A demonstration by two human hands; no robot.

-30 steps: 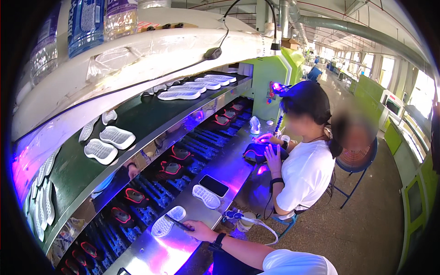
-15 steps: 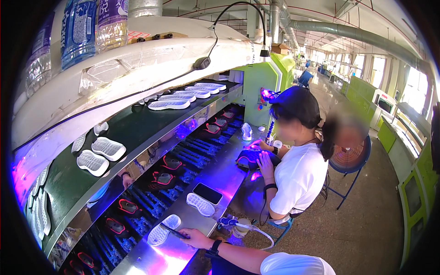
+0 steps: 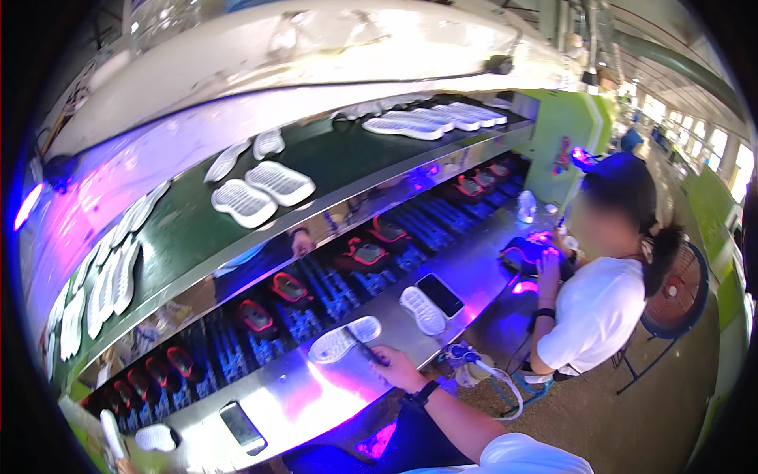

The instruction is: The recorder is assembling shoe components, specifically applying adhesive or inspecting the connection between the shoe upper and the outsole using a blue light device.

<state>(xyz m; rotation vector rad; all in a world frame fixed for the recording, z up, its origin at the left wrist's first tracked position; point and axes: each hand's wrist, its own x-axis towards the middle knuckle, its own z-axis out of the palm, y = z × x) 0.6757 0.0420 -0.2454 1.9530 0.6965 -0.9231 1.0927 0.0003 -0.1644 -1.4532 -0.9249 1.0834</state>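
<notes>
My right hand (image 3: 392, 368), wearing a black wristband, reaches in from the lower right. Its fingers close around a slim dark stick-like tool (image 3: 361, 346), whose exact kind I cannot make out. The tool's far end lies over a white shoe sole (image 3: 328, 344) on the metal worktop (image 3: 276, 399). A second white sole (image 3: 423, 310) rests to the right, beside a black-screened phone (image 3: 440, 295). My left hand is not clearly in view. At the lower left edge, a tilted white sole (image 3: 111, 433) stands by a skin-toned patch whose owner I cannot tell.
Dark shoe uppers with red collars (image 3: 290, 287) sit along a blue-lit rack behind the worktop. White soles (image 3: 245, 204) line the green conveyor (image 3: 181, 237) above. At right, a co-worker (image 3: 604, 308) handles a dark shoe (image 3: 527, 254). Another phone (image 3: 242, 427) lies front left.
My view has swung left, so the scene sits further right and another phone and more soles show at lower left. My right hand keeps the tool over the same sole.
</notes>
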